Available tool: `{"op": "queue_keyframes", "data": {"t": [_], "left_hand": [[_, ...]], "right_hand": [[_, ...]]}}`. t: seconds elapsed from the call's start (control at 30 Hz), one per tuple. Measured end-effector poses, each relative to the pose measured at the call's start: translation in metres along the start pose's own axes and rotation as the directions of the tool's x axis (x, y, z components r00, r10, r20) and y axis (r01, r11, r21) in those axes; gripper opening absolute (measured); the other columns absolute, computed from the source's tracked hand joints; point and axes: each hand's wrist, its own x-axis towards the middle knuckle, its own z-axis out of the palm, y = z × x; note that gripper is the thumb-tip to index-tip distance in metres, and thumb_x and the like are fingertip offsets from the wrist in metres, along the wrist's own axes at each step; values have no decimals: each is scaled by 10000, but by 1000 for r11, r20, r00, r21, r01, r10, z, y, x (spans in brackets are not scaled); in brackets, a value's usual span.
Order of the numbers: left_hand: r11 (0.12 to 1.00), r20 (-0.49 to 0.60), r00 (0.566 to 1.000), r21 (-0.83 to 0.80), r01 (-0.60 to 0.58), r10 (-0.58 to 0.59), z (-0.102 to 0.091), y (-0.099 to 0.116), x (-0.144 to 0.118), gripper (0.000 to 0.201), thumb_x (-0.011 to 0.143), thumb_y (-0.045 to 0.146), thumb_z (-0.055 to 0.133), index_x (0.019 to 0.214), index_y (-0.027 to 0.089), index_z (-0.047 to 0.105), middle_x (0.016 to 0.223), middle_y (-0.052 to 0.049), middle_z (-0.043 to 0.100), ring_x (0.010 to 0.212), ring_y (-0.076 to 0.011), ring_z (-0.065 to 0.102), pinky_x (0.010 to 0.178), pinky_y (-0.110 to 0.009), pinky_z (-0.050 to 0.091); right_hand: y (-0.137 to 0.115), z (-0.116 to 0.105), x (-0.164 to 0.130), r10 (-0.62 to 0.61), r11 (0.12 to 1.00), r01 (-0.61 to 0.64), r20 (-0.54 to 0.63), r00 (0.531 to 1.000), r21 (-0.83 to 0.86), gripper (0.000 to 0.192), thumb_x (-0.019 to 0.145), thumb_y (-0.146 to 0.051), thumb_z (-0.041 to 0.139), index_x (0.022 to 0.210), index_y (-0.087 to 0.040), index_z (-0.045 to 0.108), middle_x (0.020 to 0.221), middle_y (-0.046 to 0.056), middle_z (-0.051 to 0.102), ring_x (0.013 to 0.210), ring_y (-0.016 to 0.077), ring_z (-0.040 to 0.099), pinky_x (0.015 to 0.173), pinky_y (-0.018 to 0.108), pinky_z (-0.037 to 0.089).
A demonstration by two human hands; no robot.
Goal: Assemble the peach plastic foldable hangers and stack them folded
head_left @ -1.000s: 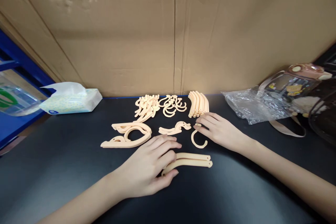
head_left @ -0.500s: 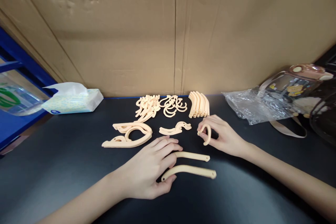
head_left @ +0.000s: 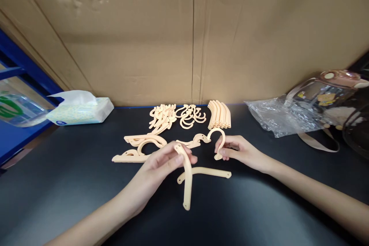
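Pinched in my left hand (head_left: 165, 163) is a curved beige hanger arm (head_left: 188, 180), held by its upper end with the long part hanging down. My right hand (head_left: 238, 149) grips a hanger hook (head_left: 221, 138) near its base, the curve pointing up and left. A second hanger arm (head_left: 211, 171) lies on the black table between and below my hands. Behind them lie small curved hanger pieces (head_left: 198, 139), partly covered by my left fingers. Left of my left hand rest folded hangers (head_left: 129, 157), one partly hidden by it.
Toward the cardboard wall sit a pile of small pieces (head_left: 161, 117), loose hooks (head_left: 187, 117) and a stack of hanger arms (head_left: 219, 114). A tissue pack (head_left: 83, 110) stands at left. A clear plastic bag (head_left: 282, 117) and a bottle with a strap (head_left: 323, 92) are at right.
My left hand has picked up the nearer hanger arm and turned it from lying flat to hanging down. In my right hand the hook has been turned so its curve points up.
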Motion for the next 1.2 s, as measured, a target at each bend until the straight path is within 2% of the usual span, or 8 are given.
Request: {"op": "queue_keyframes", "data": {"t": [0.07, 0.17, 0.3, 0.37, 0.47, 0.87, 1.03, 1.2], "left_hand": [[1000, -36, 999, -10, 28, -28, 0, -1, 0, 273, 962, 444, 437, 940, 195, 546, 780, -3, 578, 730, -135, 569, 702, -256, 462], [938, 31, 996, 336, -88, 82, -2, -4, -4, 334, 999, 402, 316, 795, 188, 471, 670, 21, 440, 564, -111, 414, 541, -240, 372], [417, 333, 859, 768, -486, 388, -1, -11, -10, 222, 956, 226, 323, 756, 192, 413, 724, -12, 489, 632, -153, 423, 571, -283, 321], [222, 363, 824, 844, -489, 435, 1, -14, -10, 90, 910, 205, 390, 841, 187, 445, 807, -33, 535, 696, -177, 463, 590, -292, 341], [107, 317, 855, 914, -391, 411, 2, -17, -7, 32, 865, 168, 443, 890, 183, 457, 879, -44, 559, 765, -199, 500, 634, -304, 377], [250, 279, 907, 898, -363, 316, 7, -17, 2, 154, 933, 258, 385, 793, 200, 413, 763, -4, 530, 658, -162, 507, 569, -275, 367], [209, 162, 921, 946, -246, 353, 9, -17, 7, 221, 967, 235, 282, 769, 208, 377, 676, 8, 519, 559, -155, 495, 514, -274, 330], [185, 192, 916, 945, -268, 351, 8, -22, 16, 241, 998, 265, 298, 833, 194, 458, 771, -12, 597, 657, -162, 570, 567, -276, 376]], "right_hand": [[-1, -1, 1, -3, 1000, 3, 25, 1000, -11, 183, 865, -344, 629, 822, -166, 637, 786, 15, 636, 699, 120, 563, 667, 255, 460], [-3, -2, 1, -20, 998, 23, 52, 998, -59, 210, 867, -355, 626, 784, -162, 628, 798, 21, 638, 742, 131, 571, 714, 267, 444], [-4, -3, 1, 8, 998, -5, 51, 999, -68, 243, 857, -388, 632, 766, -164, 601, 785, 18, 631, 723, 137, 570, 711, 280, 437], [-4, -3, 1, 25, 998, -22, 55, 998, -56, 256, 849, -402, 637, 764, -164, 596, 761, 13, 623, 701, 135, 568, 701, 283, 436], [-4, -4, 2, 21, 998, -18, 61, 998, -59, 261, 839, -400, 651, 754, -162, 589, 731, 6, 609, 676, 128, 561, 687, 279, 430], [-3, -2, 5, 38, 988, -45, 56, 998, 145, 208, 803, -313, 692, 799, -169, 542, 757, -9, 609, 686, 114, 563, 702, 281, 444], [-12, 7, 12, 135, 970, -128, -23, 991, 205, 188, 772, -312, 694, 801, -161, 586, 796, 20, 645, 708, 132, 593, 719, 296, 469], [-11, 21, 16, 102, 947, -97, 0, 995, 305, 225, 789, -284, 682, 939, -182, 549, 765, -5, 635, 639, 116, 587, 634, 265, 474]]}}
